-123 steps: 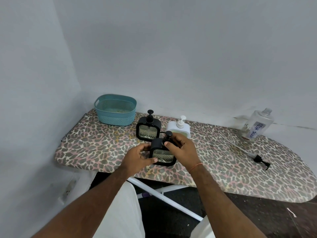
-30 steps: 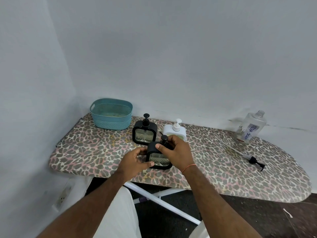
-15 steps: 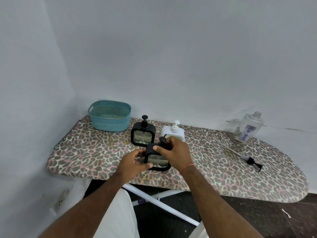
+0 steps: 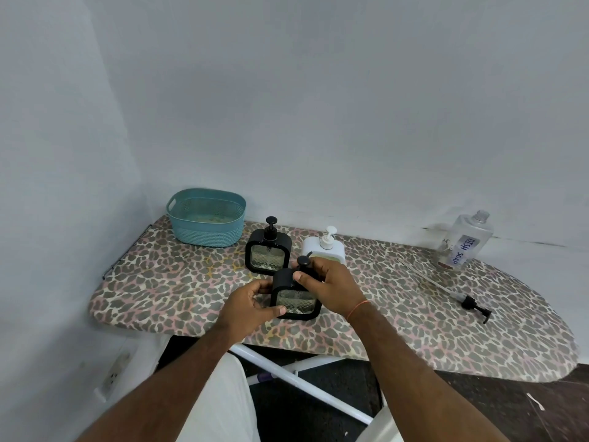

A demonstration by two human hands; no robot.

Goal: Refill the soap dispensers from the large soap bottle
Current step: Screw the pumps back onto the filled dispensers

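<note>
**Front dispenser held in both hands at the worktop's near edge**

The front dispenser point(image 4: 294, 299) is sitting upright on the leopard-print worktop point(image 4: 165, 291), close to its near edge. It is showing a square black frame with rounded corners, a clear patterned window in its face and a black pump point(image 4: 304, 261) on top. Liquid level behind the window cannot be judged.

The left hand point(image 4: 251, 303) is holding the dispenser's left side, its grip narrow, with the thumb lying across the lower front of the frame. The right hand point(image 4: 328, 290) is curling over the top right corner and round the pump neck, thumb pressing on the upper front edge. An orange thread is circling the right wrist.

A second black dispenser point(image 4: 267, 253) of the same pattern is standing just behind, and a white dispenser point(image 4: 325, 248) with a white pump is standing beside it to the right.

The soap bottle point(image 4: 463, 242), clear and uncapped, is standing well apart at the far right against the wall. Its white label is carrying handwritten blue letters reading "DISH SOAP", running sideways. Its removed pump point(image 4: 475, 306), black-headed with a long clear tube, is lying flat on the worktop in front of it.

A teal basket point(image 4: 207, 218) is resting at the far left corner.
</note>
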